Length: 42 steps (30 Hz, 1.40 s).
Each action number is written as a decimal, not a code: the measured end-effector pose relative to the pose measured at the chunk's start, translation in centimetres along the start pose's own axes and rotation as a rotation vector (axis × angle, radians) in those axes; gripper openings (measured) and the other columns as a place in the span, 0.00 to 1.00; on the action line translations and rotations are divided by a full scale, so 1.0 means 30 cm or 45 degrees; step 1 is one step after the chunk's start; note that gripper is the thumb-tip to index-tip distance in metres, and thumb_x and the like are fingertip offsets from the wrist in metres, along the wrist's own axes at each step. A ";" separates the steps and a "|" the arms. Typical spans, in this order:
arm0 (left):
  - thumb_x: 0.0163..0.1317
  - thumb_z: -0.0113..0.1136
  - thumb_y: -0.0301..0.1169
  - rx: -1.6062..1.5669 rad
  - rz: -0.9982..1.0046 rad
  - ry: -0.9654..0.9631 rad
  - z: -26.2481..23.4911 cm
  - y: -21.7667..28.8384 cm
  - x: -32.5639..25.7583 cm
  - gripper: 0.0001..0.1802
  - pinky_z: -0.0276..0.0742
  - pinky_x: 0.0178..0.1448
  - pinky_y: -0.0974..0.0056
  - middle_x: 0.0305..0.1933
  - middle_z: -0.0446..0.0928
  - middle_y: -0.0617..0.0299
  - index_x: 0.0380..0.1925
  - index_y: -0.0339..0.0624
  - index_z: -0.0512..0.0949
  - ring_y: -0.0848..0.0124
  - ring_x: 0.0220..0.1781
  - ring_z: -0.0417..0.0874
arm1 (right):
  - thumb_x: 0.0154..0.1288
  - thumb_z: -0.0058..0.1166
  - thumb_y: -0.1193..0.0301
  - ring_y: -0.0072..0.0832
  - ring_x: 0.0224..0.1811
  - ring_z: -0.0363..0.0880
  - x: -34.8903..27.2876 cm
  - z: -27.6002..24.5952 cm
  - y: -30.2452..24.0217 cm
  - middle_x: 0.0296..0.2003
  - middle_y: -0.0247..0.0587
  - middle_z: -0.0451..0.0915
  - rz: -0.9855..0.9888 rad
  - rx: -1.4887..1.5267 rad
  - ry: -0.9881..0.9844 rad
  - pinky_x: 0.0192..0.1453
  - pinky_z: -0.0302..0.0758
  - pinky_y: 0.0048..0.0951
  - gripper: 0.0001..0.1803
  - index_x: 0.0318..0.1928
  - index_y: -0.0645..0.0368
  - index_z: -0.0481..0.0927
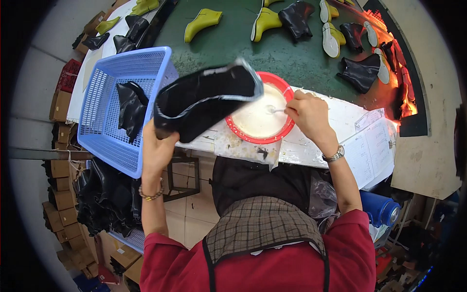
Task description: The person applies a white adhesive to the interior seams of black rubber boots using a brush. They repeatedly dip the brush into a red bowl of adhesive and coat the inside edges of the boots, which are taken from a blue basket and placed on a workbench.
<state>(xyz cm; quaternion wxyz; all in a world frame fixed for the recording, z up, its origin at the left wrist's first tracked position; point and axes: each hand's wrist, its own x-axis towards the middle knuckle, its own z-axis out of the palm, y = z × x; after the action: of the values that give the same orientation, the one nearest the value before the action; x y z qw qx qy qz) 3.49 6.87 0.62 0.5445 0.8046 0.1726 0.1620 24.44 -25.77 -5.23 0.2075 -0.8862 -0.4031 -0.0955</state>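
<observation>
My left hand (161, 148) is closed on the lower edge of a black boot upper (206, 104), raised over the table's near edge with its underside opening turned toward me. A whitish film runs around the rim of that opening. Thumb and fingers of my right hand (307, 113) pinch a small brush (278, 111), its pale end in the creamy white glue (257, 116). Most of the brush's handle is hidden by my fingers. The glue fills a red bowl (260, 141), which the boot upper partly covers at its left.
At left, a blue plastic basket (109, 158) holds another black boot upper (131, 109). Yellow-green boots (202, 23) and black ones (360, 73) stand or lie on the green surface (228, 48), near a glowing heater (404, 82). Papers (369, 151) lie right; black uppers (104, 194) are piled below the basket.
</observation>
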 end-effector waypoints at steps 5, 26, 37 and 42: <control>0.45 0.54 0.09 -0.518 -0.470 -0.133 -0.088 -0.003 -0.019 0.31 0.78 0.22 0.66 0.31 0.82 0.53 0.55 0.27 0.75 0.68 0.22 0.82 | 0.60 0.71 0.67 0.33 0.32 0.83 0.039 -0.083 0.007 0.32 0.36 0.84 0.120 0.368 0.138 0.34 0.77 0.38 0.06 0.34 0.56 0.90; 0.32 0.53 0.10 -0.792 -0.557 -0.550 0.003 0.022 0.006 0.35 0.67 0.16 0.62 0.33 0.82 0.39 0.50 0.18 0.77 0.61 0.13 0.75 | 0.60 0.73 0.69 0.21 0.39 0.80 0.147 -0.149 -0.085 0.35 0.28 0.87 -0.321 0.771 0.277 0.53 0.64 0.28 0.07 0.39 0.53 0.92; 0.46 0.56 0.09 -0.663 -0.671 -0.954 0.078 0.055 0.007 0.36 0.74 0.22 0.63 0.26 0.78 0.54 0.61 0.27 0.69 0.67 0.19 0.79 | 0.62 0.71 0.65 0.19 0.35 0.76 0.198 -0.170 -0.109 0.34 0.26 0.85 -0.439 0.778 0.128 0.51 0.59 0.30 0.07 0.39 0.51 0.92; 0.44 0.56 0.09 -0.765 -0.780 -1.115 0.131 0.037 0.003 0.34 0.72 0.20 0.63 0.27 0.79 0.52 0.58 0.26 0.71 0.68 0.18 0.79 | 0.60 0.74 0.65 0.20 0.36 0.77 0.242 -0.183 -0.147 0.35 0.27 0.85 -0.546 0.776 0.161 0.53 0.60 0.31 0.08 0.38 0.52 0.92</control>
<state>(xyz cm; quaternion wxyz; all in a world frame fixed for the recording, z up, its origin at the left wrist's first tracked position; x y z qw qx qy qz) 5.45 3.32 0.27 0.7899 0.5215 0.1029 -0.3059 25.87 -20.72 3.43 0.4613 -0.6717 -0.5758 -0.0670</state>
